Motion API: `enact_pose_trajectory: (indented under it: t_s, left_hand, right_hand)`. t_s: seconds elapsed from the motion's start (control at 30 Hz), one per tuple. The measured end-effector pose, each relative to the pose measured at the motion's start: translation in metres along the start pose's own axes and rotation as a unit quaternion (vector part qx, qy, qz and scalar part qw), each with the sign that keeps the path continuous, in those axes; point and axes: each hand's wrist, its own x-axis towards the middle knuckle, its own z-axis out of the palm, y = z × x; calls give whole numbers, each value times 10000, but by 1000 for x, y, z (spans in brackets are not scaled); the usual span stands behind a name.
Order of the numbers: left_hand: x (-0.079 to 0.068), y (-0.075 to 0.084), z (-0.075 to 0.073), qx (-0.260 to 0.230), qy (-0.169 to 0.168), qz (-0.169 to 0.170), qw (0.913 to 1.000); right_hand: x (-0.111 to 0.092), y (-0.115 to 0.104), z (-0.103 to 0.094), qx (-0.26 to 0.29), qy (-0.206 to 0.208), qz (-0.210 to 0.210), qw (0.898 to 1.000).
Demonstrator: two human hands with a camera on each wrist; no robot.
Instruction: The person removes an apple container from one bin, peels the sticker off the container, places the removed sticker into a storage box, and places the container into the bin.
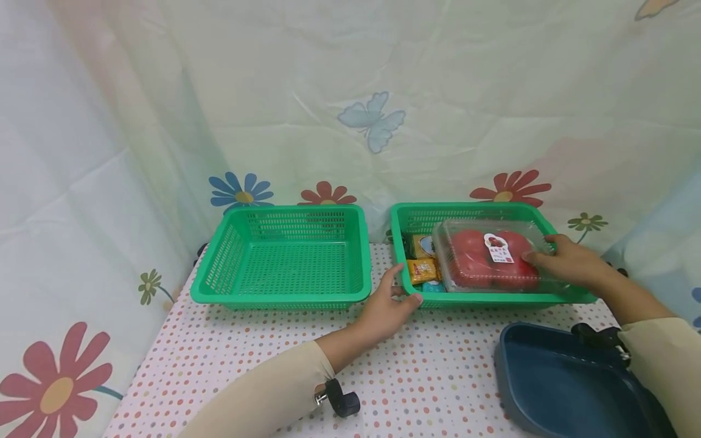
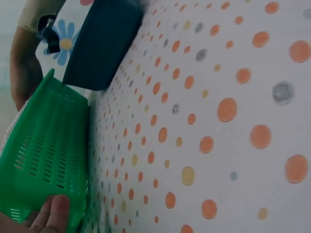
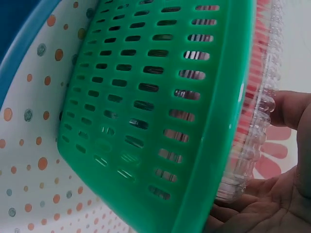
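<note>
In the head view a clear plastic box of tomatoes with a white label lies in the right green basket, its right end by the basket's rim. My right hand grips that end, thumb on the lid; the right wrist view shows its fingers under the box's edge. Left of the box in the same basket are small packets, among them an orange packet. My left hand holds the basket's front left corner, fingers and thumb around it. Its fingers touch the basket wall in the left wrist view.
A second green basket, with nothing visible in it, stands to the left. At the front right is a dark blue tray, partly behind the right forearm. Below everything lies a dotted tablecloth, and a printed curtain hangs behind.
</note>
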Motion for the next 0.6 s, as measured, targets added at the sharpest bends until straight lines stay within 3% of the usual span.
enact_pose_trajectory:
  t_s: [0.4,0.6]
  left_hand:
    - [9,-5,2,7,132,-89,9999]
    - [9,-4,1,-108,147,-82,9998]
  right_hand:
    - [7,5,3,399,24,109,9991]
    - [9,-1,6,565,-334,207,9976]
